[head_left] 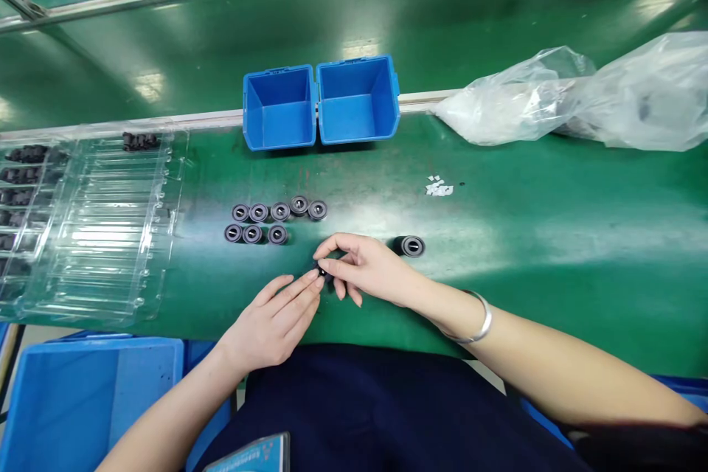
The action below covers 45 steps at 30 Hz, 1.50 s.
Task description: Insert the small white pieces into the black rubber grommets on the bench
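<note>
Both hands meet over the green bench around a small black part (322, 272), mostly hidden by fingertips. My right hand (368, 269) pinches it between thumb and forefinger from the right. From the left, the fingertips of my left hand (280, 321) close against the same part. Left of and beyond my hands stand several short black cylinders (279, 212) in two rows, each with a ringed top and a light slot at its centre. A similar black cylinder (412, 246) lies tilted beside my right wrist.
Two blue bins (279, 140) stand at the back. Clear plastic trays (91, 236), one with rows of black parts, lie at left. White scraps (439, 187) and plastic bags (514, 99) are to the right. A larger blue crate (60, 405) sits below the bench edge.
</note>
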Each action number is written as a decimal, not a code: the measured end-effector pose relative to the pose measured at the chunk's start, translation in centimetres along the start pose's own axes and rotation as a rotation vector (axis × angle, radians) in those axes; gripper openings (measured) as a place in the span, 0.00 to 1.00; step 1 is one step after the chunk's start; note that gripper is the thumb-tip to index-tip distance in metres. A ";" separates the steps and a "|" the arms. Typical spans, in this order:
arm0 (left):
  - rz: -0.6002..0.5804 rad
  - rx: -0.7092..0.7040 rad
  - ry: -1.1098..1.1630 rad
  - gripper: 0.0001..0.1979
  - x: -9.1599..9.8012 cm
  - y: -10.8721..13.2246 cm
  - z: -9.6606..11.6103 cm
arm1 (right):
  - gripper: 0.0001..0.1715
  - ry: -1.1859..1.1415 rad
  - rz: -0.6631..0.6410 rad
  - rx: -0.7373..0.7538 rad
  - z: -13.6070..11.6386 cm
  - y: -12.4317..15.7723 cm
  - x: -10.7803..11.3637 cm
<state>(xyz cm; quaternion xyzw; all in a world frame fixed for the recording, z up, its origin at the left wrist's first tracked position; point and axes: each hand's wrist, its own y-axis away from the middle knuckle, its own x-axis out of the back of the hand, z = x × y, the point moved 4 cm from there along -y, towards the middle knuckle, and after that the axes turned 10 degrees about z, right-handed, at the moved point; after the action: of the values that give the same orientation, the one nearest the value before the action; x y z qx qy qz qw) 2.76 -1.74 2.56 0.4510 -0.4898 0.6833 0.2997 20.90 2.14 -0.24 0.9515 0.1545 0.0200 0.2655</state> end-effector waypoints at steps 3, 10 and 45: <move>-0.024 -0.011 0.004 0.18 0.0 -0.2 -0.1 | 0.11 -0.034 -0.054 -0.102 -0.1 -0.6 -0.1; -0.042 -0.001 0.013 0.17 -0.4 -0.2 -0.2 | 0.09 -0.179 -0.051 -0.143 -0.1 -1.0 0.0; -0.107 0.015 0.015 0.15 -1.5 -1.1 -0.1 | 0.17 -0.533 -0.159 -0.137 1.0 0.3 -0.1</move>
<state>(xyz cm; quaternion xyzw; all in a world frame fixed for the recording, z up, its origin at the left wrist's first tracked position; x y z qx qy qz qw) 4.30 -1.24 1.59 0.4738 -0.4576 0.6731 0.3362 21.04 1.42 -0.97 0.8879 0.1518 -0.2412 0.3611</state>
